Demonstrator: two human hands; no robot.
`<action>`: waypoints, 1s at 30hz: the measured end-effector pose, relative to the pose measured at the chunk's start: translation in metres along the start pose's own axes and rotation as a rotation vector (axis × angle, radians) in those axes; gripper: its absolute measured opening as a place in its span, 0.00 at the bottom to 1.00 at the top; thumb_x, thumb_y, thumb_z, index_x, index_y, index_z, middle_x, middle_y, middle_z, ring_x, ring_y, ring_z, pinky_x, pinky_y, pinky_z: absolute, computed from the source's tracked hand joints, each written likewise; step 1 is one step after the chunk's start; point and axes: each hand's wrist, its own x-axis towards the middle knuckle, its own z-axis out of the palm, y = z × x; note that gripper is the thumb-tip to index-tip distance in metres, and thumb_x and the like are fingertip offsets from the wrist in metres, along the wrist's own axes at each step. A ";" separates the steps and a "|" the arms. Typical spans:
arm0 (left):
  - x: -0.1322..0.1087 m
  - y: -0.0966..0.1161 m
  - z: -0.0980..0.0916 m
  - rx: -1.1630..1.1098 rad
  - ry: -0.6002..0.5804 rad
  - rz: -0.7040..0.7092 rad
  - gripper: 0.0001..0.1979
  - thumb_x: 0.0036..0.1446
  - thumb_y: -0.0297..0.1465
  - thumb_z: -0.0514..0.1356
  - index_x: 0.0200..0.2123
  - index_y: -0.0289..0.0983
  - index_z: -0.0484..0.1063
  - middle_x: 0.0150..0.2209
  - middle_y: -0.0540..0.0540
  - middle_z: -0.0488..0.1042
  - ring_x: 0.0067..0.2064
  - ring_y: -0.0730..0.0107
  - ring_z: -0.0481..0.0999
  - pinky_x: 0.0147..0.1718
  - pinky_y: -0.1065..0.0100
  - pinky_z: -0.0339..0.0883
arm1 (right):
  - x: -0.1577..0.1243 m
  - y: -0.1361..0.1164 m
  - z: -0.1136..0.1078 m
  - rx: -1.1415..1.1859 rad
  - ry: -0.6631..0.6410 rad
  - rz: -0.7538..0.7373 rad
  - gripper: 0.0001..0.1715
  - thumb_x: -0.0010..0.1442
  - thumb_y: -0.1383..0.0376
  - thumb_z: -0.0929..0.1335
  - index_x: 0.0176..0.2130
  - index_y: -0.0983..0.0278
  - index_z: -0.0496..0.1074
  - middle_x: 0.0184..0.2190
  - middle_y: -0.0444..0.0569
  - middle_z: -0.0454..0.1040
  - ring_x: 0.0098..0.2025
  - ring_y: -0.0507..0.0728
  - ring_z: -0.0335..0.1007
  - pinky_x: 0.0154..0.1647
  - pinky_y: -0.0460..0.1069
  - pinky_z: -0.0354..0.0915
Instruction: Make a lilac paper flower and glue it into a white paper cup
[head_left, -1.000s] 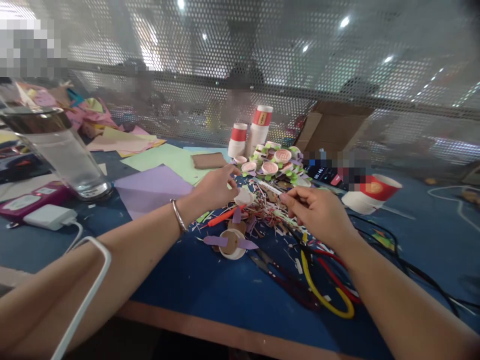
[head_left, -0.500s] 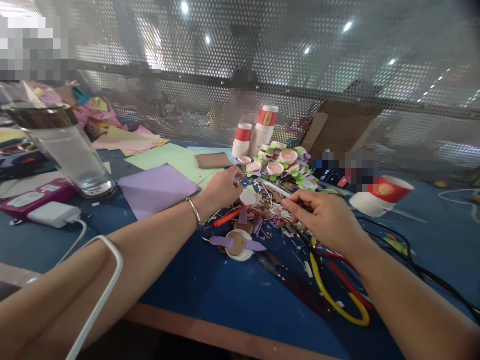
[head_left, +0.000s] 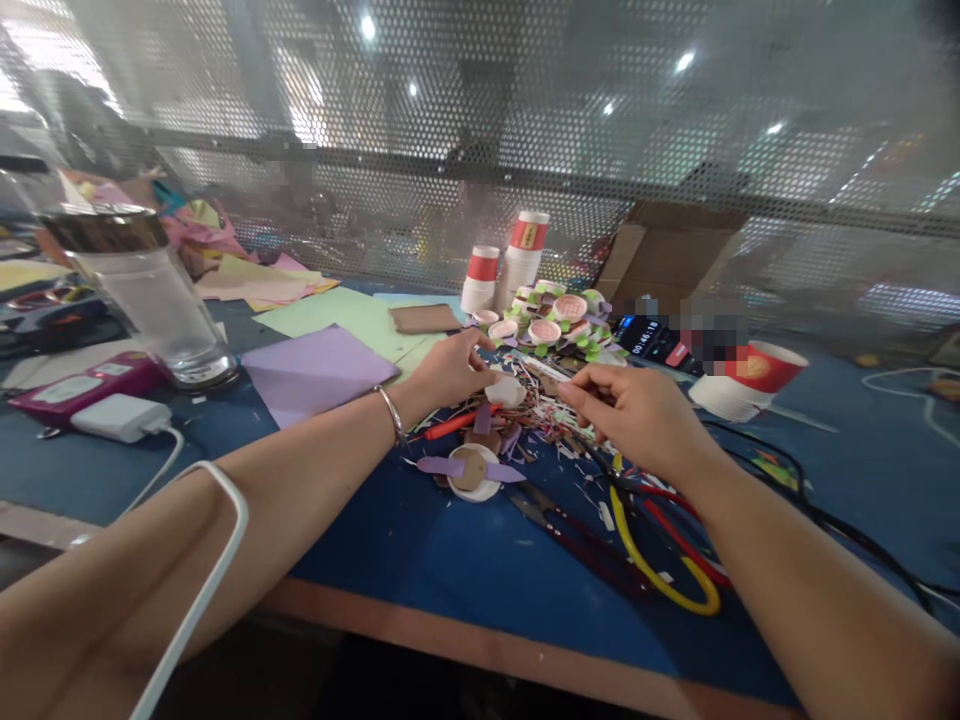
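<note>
Two hands reach over the table (head_left: 450,560): the right hand's (head_left: 634,410) fingers pinch a slim white stick (head_left: 540,367), its length jutting past their tips; a white disc (head_left: 506,392) lies right by the left hand's (head_left: 450,370) curled fingers, whether pinched I cannot tell.

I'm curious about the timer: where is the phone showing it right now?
In the head view, the phone lies right of centre, just beyond the right hand, between the pile of small decorated cups and the tilted red-and-white paper cup.
</note>
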 end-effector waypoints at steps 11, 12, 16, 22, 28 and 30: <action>0.003 -0.001 -0.005 0.009 0.034 0.027 0.18 0.55 0.33 0.62 0.49 0.36 0.71 0.34 0.47 0.80 0.33 0.70 0.75 0.31 0.69 0.63 | 0.002 0.002 0.001 0.004 -0.004 -0.029 0.18 0.63 0.53 0.67 0.29 0.61 0.73 0.18 0.44 0.72 0.20 0.53 0.65 0.24 0.49 0.58; 0.002 0.000 -0.004 0.014 0.015 0.034 0.19 0.53 0.32 0.63 0.49 0.36 0.70 0.34 0.47 0.80 0.32 0.70 0.75 0.31 0.69 0.62 | 0.002 0.003 0.002 0.003 -0.005 -0.033 0.17 0.63 0.53 0.67 0.29 0.61 0.73 0.19 0.44 0.73 0.20 0.53 0.65 0.24 0.49 0.58; -0.001 0.002 -0.003 0.025 0.004 0.059 0.21 0.51 0.27 0.62 0.50 0.36 0.70 0.33 0.49 0.80 0.32 0.70 0.75 0.32 0.69 0.63 | 0.003 0.003 0.003 -0.020 -0.016 -0.031 0.18 0.63 0.53 0.67 0.28 0.60 0.72 0.19 0.44 0.73 0.19 0.52 0.65 0.24 0.49 0.57; 0.002 0.000 -0.008 0.013 0.255 0.116 0.16 0.56 0.30 0.61 0.49 0.36 0.69 0.35 0.46 0.78 0.34 0.69 0.74 0.35 0.67 0.66 | 0.002 0.000 0.002 -0.041 -0.043 0.014 0.19 0.63 0.51 0.67 0.29 0.61 0.73 0.19 0.44 0.72 0.20 0.53 0.65 0.24 0.50 0.57; 0.007 -0.004 -0.010 0.002 0.363 0.135 0.14 0.56 0.27 0.61 0.46 0.37 0.68 0.35 0.46 0.76 0.36 0.69 0.75 0.35 0.68 0.67 | 0.002 0.002 0.002 -0.032 -0.005 -0.006 0.20 0.63 0.51 0.67 0.29 0.61 0.74 0.17 0.44 0.71 0.20 0.53 0.64 0.23 0.49 0.56; 0.006 -0.004 -0.013 0.009 0.349 0.129 0.13 0.55 0.26 0.60 0.45 0.36 0.68 0.34 0.46 0.76 0.35 0.69 0.74 0.34 0.67 0.67 | 0.002 0.002 0.003 -0.032 -0.003 -0.015 0.20 0.63 0.51 0.67 0.28 0.61 0.74 0.16 0.44 0.70 0.19 0.52 0.63 0.23 0.49 0.56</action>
